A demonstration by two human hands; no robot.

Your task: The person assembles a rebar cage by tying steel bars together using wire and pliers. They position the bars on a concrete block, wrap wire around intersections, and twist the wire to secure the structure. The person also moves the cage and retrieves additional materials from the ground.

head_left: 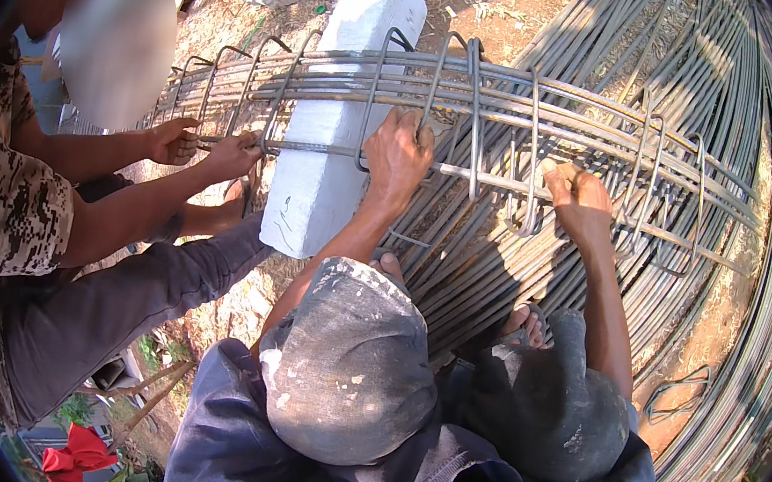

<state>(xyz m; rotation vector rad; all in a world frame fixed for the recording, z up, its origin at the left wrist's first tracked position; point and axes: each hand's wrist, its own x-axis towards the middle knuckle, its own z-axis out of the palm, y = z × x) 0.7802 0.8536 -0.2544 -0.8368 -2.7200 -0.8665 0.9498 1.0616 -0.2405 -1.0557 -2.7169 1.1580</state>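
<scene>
Left hand (398,158) and right hand (579,197) should likely hold evenly, no twist, so lower bar (454,171) sits snug inside hoop (535,134); left clamped round lower bar, right clamped on it too, just beside that hoop; rebar cage (474,128) reaches ahead of and past both hands, white block (306,195) under it, left of left hand

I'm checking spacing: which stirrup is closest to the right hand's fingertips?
The stirrup immediately left of the right hand; the others stand farther from its fingertips.
</scene>
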